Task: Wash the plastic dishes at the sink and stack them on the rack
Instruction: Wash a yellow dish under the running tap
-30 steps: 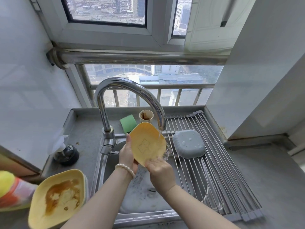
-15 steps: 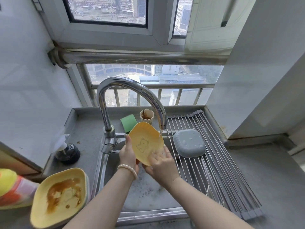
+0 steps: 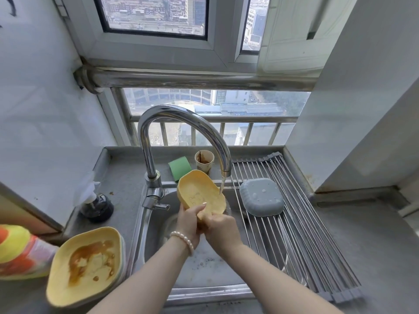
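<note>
Both hands, left hand (image 3: pixel 189 219) and right hand (image 3: pixel 221 226), grip one yellow plastic dish (image 3: pixel 200 193) under the running steel tap (image 3: pixel 181 137) above the sink (image 3: pixel 156 245)

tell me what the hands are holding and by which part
Both hands hold the yellow plastic dish by its near lower rim, under the running faucet: left hand on the left of that edge, right hand on the right.

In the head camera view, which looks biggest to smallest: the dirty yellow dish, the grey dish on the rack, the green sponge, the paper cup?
1. dirty yellow dish, though nearest the camera
2. grey dish
3. green sponge and paper cup: too alike to rank
</note>
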`<act>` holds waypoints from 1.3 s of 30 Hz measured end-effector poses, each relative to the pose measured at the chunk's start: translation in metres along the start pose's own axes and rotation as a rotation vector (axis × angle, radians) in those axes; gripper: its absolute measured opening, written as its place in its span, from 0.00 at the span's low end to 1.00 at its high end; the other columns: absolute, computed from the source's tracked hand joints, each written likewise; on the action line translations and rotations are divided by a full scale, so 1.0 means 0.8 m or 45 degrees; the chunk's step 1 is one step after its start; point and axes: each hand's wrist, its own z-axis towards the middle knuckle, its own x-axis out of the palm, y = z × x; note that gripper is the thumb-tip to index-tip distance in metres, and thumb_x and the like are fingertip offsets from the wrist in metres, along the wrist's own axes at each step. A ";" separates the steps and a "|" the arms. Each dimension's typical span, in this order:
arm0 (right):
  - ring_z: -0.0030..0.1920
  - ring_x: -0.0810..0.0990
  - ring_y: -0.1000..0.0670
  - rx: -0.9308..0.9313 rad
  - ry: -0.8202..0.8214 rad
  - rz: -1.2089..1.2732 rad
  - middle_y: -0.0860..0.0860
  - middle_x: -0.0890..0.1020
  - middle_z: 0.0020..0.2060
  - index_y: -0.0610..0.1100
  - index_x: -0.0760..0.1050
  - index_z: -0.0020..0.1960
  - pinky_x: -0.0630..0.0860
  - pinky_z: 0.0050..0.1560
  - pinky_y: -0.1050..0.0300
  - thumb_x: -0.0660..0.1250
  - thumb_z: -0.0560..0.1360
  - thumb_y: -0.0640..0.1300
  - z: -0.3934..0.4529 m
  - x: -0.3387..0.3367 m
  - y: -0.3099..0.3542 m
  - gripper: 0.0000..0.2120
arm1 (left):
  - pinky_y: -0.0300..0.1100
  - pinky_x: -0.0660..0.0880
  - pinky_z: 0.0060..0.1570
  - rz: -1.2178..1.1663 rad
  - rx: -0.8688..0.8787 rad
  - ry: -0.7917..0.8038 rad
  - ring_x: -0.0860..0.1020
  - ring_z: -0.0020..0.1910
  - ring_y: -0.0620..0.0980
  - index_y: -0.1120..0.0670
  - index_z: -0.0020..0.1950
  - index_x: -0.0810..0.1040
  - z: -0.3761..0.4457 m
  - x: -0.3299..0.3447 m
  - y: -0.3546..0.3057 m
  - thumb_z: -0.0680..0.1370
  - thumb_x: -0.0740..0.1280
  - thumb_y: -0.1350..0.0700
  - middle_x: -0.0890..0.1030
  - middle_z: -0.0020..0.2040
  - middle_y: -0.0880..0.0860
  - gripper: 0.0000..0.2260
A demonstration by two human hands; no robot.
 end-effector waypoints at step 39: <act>0.34 0.83 0.46 -0.057 0.394 -0.332 0.47 0.82 0.29 0.44 0.80 0.31 0.81 0.46 0.58 0.81 0.45 0.37 0.006 -0.022 -0.048 0.17 | 0.50 0.76 0.45 -0.026 -0.268 0.051 0.78 0.43 0.59 0.64 0.57 0.74 0.002 -0.007 -0.013 0.74 0.58 0.65 0.80 0.47 0.62 0.13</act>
